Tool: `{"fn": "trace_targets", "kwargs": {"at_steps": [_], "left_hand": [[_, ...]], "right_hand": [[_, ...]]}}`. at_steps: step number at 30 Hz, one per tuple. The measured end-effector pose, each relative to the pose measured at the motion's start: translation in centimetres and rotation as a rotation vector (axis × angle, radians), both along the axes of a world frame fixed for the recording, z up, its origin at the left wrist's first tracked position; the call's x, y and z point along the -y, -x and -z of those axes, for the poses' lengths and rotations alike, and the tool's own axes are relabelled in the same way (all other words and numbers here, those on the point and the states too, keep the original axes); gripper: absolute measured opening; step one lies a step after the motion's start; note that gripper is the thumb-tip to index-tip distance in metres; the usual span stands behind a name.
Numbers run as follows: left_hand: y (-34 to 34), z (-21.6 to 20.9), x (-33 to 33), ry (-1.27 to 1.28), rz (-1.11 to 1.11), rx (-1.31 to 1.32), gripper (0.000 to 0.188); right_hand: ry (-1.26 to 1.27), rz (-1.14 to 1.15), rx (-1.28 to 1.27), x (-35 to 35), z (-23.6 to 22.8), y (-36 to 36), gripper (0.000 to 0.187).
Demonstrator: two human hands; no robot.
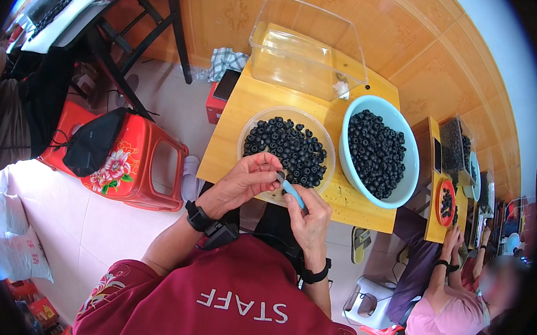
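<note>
My right hand [310, 223] grips a small tool with a light-blue handle [294, 195], its short metal tip turned toward my other hand. My left hand [239, 185] is closed, thumb and fingers pinched at that tip; what lies between them is too small to make out. Both hands are over the near edge of a clear round tray [251, 118]. Many small round black pieces [290, 145], several with a hole in the middle, lie in it. To its right stands a light-blue bowl [408, 183] heaped with more black pieces [375, 153].
A clear rectangular bin [306, 67] stands at the back of the yellow table [225, 149]. On the left is a red stool [147, 159] with a black bag [98, 143] on it. A person in pink [445, 310] sits at another table on the right.
</note>
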State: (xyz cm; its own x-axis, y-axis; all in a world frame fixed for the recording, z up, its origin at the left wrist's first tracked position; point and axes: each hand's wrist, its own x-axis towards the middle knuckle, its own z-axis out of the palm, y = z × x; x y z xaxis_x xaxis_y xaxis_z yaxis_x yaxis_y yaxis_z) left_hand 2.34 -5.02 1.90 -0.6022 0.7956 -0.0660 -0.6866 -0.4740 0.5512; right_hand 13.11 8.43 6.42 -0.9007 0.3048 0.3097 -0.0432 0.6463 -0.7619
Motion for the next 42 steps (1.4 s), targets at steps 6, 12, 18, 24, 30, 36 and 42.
{"fn": "trace_targets", "kwargs": {"at_steps": [6,12,18,24,30,36,42], "left_hand": [[0.0,0.5,0.0,-0.022,0.021,0.027,0.013],[0.1,0.4,0.3,-0.019,0.035,0.05,0.008],[0.3,-0.2,0.6,0.036,-0.035,0.064,0.008],[-0.7,-2.4,1.2,-0.052,0.077,0.019,0.008],[-0.7,-1.8,0.6,0.009,0.041,0.038,0.007],[-0.9,-1.6,0.3,0.074,0.063,0.014,0.009],[-0.8,-0.2,0.8,0.046,0.116,-0.009,0.011]], "right_hand": [[-0.035,0.015,-0.011,-0.2,0.3,0.0,0.015],[-0.064,-0.009,-0.02,-0.4,0.4,0.2,0.014],[-0.047,-0.051,-0.083,-1.2,1.4,1.2,0.014],[-0.138,0.164,0.066,-2.8,0.7,1.5,0.018],[0.333,0.029,0.06,-1.3,-0.1,1.5,0.014],[0.769,-0.165,0.094,-0.4,-0.7,1.1,0.02],[1.045,-0.113,0.217,-0.1,-0.6,1.3,0.011]]}}
